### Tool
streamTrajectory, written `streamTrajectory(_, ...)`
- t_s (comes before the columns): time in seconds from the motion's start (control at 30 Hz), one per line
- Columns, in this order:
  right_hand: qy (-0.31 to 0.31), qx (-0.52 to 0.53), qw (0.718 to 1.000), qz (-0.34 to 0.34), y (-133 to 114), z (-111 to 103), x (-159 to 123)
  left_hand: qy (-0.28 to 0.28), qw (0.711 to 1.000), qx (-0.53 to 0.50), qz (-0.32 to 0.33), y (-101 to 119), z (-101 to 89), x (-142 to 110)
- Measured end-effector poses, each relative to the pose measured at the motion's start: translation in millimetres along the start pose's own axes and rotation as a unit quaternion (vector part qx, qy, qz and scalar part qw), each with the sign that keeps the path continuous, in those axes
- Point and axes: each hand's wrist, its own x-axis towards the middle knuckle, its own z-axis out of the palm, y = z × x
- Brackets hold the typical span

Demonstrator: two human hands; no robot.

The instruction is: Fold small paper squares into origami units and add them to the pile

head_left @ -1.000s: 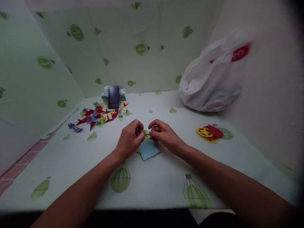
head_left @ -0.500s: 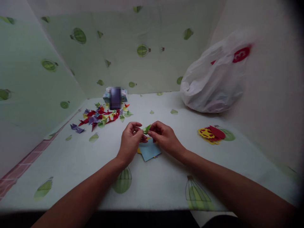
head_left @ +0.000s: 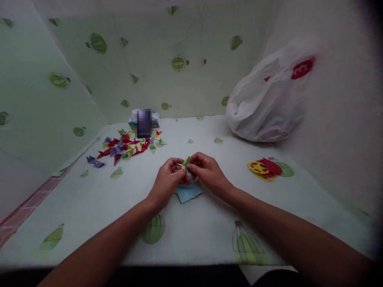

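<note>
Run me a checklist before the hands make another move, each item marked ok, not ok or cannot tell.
1. Small folded light-green paper piece secured: ok, pinched between the fingers of the left hand and right hand.
2. Its creases sharp and even: cannot tell, too small and partly hidden by fingers.
3. Flat light-blue paper sheet fully in view: not ok, the hands hide its far part.
4. Pile of multicoloured folded paper pieces out of the way: ok, off beyond the left hand.
5. Red and yellow paper cutouts out of the way: ok, well to the right.
</note>
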Motion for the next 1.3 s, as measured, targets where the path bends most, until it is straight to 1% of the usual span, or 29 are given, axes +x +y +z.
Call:
streamTrajectory(0.2, -0.014, 0.038, 0.999, 0.005, -0.4, -0.7, 0.3, -0.001, 0.999, -0.033, -0.035, -0.7, 0.2, 1.8)
streamTrajectory(0.43, -0.015, 0.048, 0.999, 0.012, -3.4, -0.4, 0.2, -0.015, 0.999, -0.016, -0.030, 0.8, -0.6, 2.3)
streamTrajectory(0.63, -0.013, 0.048, 0.999, 0.017, -1.3, -1.1, 0.6, -0.024, 0.999, -0.009, -0.024, 0.9, -1.2, 2.1)
streamTrajectory(0.8, -0.011, 0.043, 0.999, 0.020, -0.5, -1.5, 0.8, -0.041, 0.999, -0.001, -0.015, -1.6, -2.5, 2.2)
streamTrajectory(0.93, -0.006, 0.039, 0.999, 0.020, -0.3, -1.5, 1.3, -0.048, 0.999, 0.012, 0.005, -4.8, -3.5, 3.1)
streamTrajectory(1.13, -0.009, 0.035, 0.999, 0.017, -0.9, -0.3, -0.1, -0.031, 0.997, 0.054, 0.043, -10.9, -5.7, 6.4)
streamTrajectory(1.3, -0.018, 0.030, 0.999, 0.016, -3.0, 1.3, -1.5, -0.026, 0.994, 0.088, 0.065, -11.3, -8.0, 7.2)
